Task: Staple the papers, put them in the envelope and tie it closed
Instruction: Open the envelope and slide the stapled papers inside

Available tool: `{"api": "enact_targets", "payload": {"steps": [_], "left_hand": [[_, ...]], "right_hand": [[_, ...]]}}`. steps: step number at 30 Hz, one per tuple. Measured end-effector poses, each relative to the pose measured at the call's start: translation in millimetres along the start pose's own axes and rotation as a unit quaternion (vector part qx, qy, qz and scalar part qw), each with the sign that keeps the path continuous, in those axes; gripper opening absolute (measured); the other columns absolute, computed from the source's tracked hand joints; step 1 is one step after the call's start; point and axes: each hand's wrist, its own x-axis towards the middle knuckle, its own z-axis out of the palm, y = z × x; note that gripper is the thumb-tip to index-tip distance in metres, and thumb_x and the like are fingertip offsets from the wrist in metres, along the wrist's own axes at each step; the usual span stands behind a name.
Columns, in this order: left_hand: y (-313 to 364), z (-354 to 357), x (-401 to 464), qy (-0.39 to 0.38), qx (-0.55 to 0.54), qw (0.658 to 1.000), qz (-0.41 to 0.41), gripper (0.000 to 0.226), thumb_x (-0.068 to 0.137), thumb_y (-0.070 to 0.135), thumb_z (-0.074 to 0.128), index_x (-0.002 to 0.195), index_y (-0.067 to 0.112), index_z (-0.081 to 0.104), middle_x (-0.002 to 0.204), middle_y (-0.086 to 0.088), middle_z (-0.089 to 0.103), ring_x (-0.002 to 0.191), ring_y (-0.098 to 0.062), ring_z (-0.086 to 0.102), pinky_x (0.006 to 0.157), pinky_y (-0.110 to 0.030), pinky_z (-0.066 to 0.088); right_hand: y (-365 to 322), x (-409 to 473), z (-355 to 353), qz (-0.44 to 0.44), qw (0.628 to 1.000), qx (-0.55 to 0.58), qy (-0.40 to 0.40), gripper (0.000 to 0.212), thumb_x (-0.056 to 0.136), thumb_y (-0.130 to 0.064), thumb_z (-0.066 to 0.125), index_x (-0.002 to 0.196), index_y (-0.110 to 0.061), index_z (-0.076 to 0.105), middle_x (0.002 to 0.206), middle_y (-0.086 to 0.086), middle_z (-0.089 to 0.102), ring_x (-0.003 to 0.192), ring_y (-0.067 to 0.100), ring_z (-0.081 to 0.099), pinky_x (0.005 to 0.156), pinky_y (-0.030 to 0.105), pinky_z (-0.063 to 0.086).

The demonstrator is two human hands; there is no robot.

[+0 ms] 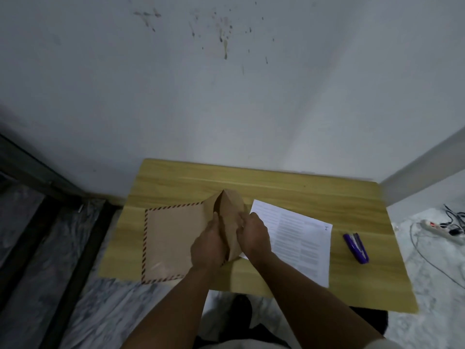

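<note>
Head view looks steeply down onto table (327, 195).

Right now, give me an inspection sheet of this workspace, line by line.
Surface: wooden table, pale grain, set against the wall.
Job's things: brown envelope with striped border, flap raised; printed papers lying right of it, outside it; purple stapler further right.
Clutter: nothing seen.
Hands: left hand and right hand both grip the envelope's open end.
Cables: power strip with cords on the floor, right.
Surroundings: stained wall; marbled floor.
</note>
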Motion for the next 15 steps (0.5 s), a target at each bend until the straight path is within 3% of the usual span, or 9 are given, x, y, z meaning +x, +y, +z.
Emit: {"api": "enact_targets", "payload": {"steps": [4,9,15], "left_hand": [[-0.9,7.5,-1.4,0.002,0.013,1.0,0.019,0.094,0.1,0.036,0.053,0.161,0.03,-0.018,0.131,-0.006,0.061,0.094,-0.029,0.069,0.082,-0.045,0.058],[-3.8,13.2,1.4,-0.009,0.035,0.999,0.035,0.101,0.097,0.041,0.056,0.159,0.032,-0.024,0.151,-0.004,0.048,0.098,-0.031,0.069,0.083,-0.046,0.058],[7.1,11.0,5.9,-0.008,0.015,0.999,0.039,0.094,0.1,0.037,0.054,0.162,0.025,-0.016,0.141,-0.009,0.056,0.107,-0.032,0.067,0.087,-0.045,0.055]], "right_hand": [[7.6,-2.4,3.2,-0.023,0.999,0.039,0.026,0.026,0.103,-0.019,0.046,0.124,-0.014,0.061,0.098,-0.004,0.048,0.084,0.015,0.05,0.071,0.025,0.037],[11.4,-0.4,3.6,-0.022,0.995,0.083,0.044,0.023,0.104,-0.019,0.046,0.115,-0.012,0.064,0.093,-0.007,0.049,0.079,0.012,0.05,0.065,0.017,0.033],[11.9,7.6,-3.9,-0.03,0.995,0.077,0.05,0.032,0.1,-0.011,0.047,0.128,-0.013,0.063,0.101,0.003,0.057,0.09,0.02,0.058,0.076,0.031,0.048]]}}
